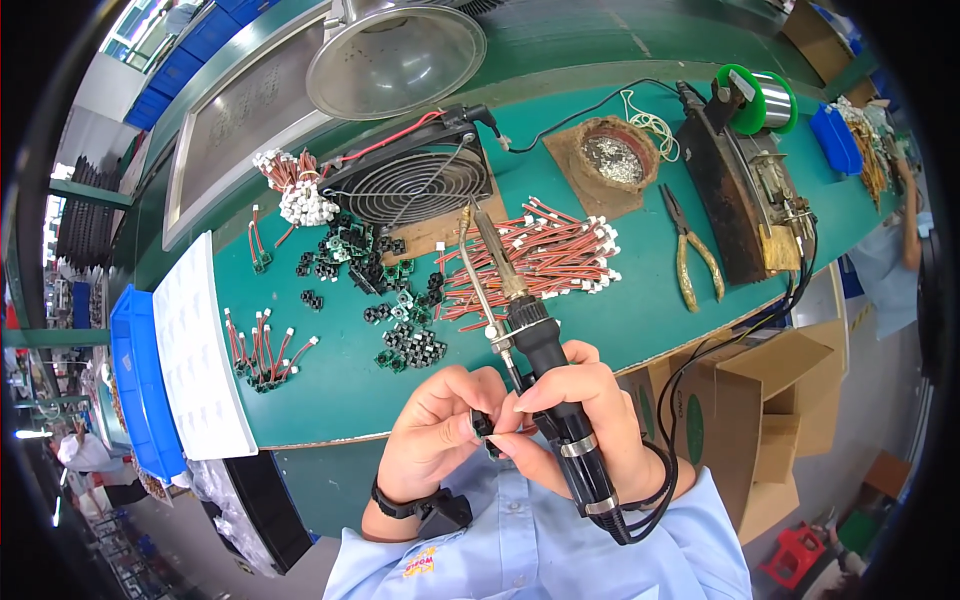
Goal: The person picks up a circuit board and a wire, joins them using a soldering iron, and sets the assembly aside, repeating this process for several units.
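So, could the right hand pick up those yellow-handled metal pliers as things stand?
Probably not: the right hand holds a black-handled soldering iron. Were that put down, the way to the yellow-handled metal pliers looks free.

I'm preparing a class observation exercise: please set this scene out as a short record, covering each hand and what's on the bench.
Left hand: pinches a small dark component
Right hand: holds a soldering iron, close beside left hand
Middle: pile of red wire leads with white connectors
Left of leads: small green-and-black circuit boards
Behind boards: fan with round grille
Right side: pliers with yellowish handles; solder spool with green rims
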`<state>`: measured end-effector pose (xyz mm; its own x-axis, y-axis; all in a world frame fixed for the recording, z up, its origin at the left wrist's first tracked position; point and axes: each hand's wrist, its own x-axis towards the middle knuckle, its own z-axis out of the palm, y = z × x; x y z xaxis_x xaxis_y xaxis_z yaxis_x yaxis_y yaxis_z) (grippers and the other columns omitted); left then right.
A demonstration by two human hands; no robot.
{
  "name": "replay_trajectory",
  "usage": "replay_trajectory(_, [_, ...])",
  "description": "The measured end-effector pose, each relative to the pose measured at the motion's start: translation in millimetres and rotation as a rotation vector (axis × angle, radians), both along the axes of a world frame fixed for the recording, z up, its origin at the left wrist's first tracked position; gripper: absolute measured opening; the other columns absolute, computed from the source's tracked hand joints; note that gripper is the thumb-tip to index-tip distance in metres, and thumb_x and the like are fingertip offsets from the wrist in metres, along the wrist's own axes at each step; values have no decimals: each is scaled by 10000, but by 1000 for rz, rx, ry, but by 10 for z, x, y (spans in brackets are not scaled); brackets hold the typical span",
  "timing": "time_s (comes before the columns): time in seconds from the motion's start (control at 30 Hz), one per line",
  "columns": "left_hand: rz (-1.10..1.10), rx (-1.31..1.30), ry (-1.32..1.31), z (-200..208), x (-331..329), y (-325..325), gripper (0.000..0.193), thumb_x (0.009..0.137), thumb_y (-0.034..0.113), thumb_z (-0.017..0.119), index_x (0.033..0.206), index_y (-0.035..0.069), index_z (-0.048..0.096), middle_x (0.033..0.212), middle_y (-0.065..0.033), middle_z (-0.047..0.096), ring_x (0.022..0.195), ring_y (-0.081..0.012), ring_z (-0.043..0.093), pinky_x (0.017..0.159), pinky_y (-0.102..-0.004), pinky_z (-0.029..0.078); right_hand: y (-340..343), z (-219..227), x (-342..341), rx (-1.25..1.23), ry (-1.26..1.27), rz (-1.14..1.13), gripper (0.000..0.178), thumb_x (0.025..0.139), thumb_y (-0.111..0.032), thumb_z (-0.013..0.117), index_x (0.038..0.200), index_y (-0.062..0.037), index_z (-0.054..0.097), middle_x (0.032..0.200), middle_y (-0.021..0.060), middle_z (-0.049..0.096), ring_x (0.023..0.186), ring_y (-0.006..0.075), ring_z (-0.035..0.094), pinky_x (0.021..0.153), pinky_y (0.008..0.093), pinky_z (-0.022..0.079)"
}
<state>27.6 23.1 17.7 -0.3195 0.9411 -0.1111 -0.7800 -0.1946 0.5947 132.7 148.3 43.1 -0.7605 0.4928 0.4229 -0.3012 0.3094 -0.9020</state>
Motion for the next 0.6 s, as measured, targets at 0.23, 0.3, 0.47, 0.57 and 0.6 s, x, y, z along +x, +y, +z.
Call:
replay_trajectory(0.23, [2,-45,54,-28,-13,-37,152,859,157,604,947,64,522,875,-58,495,822,-166,484,742,-305,402,46,18,24,50,-55,25,427,675,0,728,1000,-112,475,765,-22,637,674,120,612,835,349,319])
replay_trajectory(0.3, [14,-37,75,-23,-11,-30,141,858,146,605,938,60,526,882,-58,499,815,-156,480,718,-278,390,58,32,28,67,-76,35,454,677,-7,743,1005,-125,453,733,-19,653,672,116,628,846,345,309])
replay_trajectory(0.47, [20,-49,97,-13,-15,-20,126,856,127,602,928,52,531,883,-62,504,819,-156,483,727,-275,388,74,40,40,68,-91,46,460,676,-5,741,1016,-129,458,733,-20,652,673,115,626,847,352,308])
replay_trajectory(0.57, [42,-49,127,-29,-13,-26,121,852,107,601,931,40,539,886,-67,510,823,-158,485,723,-272,392,79,40,49,54,-96,52,459,676,-7,741,1019,-128,461,733,-22,651,673,114,625,848,354,307])
replay_trajectory(0.6, [42,-49,127,-31,-17,-29,121,852,107,601,931,40,539,886,-67,510,823,-158,485,723,-272,392,84,43,50,52,-97,54,459,676,-6,740,1020,-128,461,735,-22,650,674,115,625,850,355,307])
